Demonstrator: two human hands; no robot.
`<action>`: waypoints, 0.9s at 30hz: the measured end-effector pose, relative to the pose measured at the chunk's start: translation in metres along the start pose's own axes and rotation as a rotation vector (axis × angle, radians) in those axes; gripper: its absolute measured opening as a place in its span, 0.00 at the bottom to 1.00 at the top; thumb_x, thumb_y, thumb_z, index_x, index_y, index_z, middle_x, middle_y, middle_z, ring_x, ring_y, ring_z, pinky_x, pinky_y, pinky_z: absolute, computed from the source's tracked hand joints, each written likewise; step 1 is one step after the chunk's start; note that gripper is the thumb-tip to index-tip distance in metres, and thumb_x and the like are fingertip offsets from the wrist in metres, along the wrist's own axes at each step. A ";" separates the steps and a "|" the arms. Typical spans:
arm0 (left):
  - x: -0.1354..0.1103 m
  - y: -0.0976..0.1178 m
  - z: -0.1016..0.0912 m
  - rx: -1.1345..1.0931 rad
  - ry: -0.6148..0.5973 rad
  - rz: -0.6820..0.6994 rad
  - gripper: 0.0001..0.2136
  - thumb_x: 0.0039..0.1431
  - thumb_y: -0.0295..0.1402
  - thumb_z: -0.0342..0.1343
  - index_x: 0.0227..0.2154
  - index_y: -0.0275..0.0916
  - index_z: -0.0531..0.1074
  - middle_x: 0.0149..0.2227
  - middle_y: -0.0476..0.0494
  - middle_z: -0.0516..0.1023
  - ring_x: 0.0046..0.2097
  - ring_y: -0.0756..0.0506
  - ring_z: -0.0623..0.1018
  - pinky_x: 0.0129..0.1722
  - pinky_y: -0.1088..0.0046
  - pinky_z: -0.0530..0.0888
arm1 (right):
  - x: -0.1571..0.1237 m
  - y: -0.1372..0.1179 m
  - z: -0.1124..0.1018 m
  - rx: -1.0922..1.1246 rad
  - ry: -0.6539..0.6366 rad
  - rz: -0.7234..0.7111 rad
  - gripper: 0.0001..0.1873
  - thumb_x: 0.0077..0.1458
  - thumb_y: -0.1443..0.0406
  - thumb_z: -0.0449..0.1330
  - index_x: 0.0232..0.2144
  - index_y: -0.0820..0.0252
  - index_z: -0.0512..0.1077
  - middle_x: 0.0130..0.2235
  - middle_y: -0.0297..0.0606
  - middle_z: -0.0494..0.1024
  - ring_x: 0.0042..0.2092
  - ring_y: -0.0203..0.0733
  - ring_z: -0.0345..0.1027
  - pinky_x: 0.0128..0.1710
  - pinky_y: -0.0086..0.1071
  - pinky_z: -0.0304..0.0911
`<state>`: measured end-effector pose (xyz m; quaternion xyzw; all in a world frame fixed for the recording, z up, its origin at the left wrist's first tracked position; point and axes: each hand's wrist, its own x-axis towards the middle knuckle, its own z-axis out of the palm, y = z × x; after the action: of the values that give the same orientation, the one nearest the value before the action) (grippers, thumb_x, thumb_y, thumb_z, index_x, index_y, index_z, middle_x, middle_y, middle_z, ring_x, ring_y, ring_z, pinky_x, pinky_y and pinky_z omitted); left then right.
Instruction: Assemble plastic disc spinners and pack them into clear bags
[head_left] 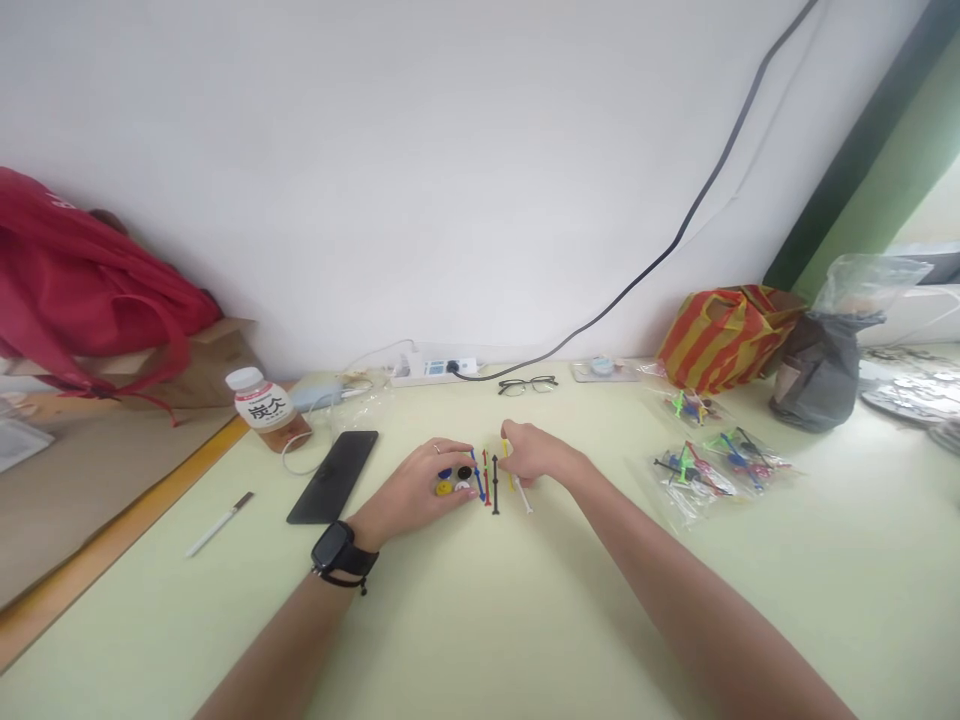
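Note:
My left hand (420, 490), with a ring and a black wrist watch, lies on the pale green table (465, 620), its fingers curled over a few small round pieces (453, 480) in yellow, blue, black and white. My right hand (534, 455) is closed in a pinch on a thin yellow stick (510, 468). Between the hands lie several thin sticks side by side: blue (478, 480), red (486, 478), black (495, 486) and white (523, 496).
A black phone (334, 476), a white pen (219, 524) and a white bottle (260, 403) sit to the left. Glasses (527, 384) and a power strip (435, 370) lie by the wall. Clear bags of coloured parts (712, 465), a striped bag (724, 335) and a red bag (82, 290) are nearby.

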<state>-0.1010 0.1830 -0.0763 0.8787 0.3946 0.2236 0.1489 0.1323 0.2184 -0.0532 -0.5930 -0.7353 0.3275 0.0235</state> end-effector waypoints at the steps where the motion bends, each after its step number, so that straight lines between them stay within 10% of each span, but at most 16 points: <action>1: 0.000 0.001 0.000 0.010 -0.005 0.001 0.14 0.63 0.41 0.62 0.50 0.50 0.79 0.58 0.43 0.77 0.59 0.38 0.75 0.59 0.56 0.74 | 0.000 0.000 -0.001 0.004 -0.019 -0.004 0.25 0.56 0.70 0.61 0.55 0.59 0.64 0.42 0.43 0.82 0.29 0.41 0.78 0.29 0.30 0.66; 11: 0.001 0.003 0.007 0.011 0.011 0.025 0.16 0.65 0.42 0.61 0.54 0.49 0.77 0.60 0.43 0.76 0.64 0.36 0.71 0.64 0.52 0.70 | 0.003 0.000 0.006 0.081 -0.021 -0.127 0.16 0.61 0.62 0.59 0.51 0.56 0.65 0.35 0.38 0.82 0.32 0.44 0.77 0.29 0.32 0.64; 20: -0.007 -0.013 0.014 0.028 -0.120 -0.135 0.33 0.71 0.49 0.51 0.73 0.44 0.51 0.74 0.38 0.53 0.74 0.35 0.55 0.72 0.53 0.57 | 0.000 -0.014 0.027 0.090 0.102 -0.275 0.10 0.56 0.68 0.60 0.41 0.57 0.65 0.41 0.41 0.78 0.39 0.45 0.73 0.29 0.30 0.56; 27: 0.000 0.005 0.001 -0.127 -0.108 -0.073 0.22 0.72 0.42 0.51 0.65 0.45 0.63 0.57 0.39 0.76 0.57 0.40 0.76 0.56 0.62 0.73 | 0.004 -0.007 0.024 0.151 0.072 -0.344 0.09 0.58 0.67 0.58 0.42 0.56 0.65 0.39 0.35 0.77 0.36 0.40 0.70 0.29 0.27 0.59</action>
<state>-0.0972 0.1799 -0.0751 0.8634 0.4026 0.1951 0.2335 0.1150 0.2101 -0.0698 -0.4664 -0.7978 0.3513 0.1500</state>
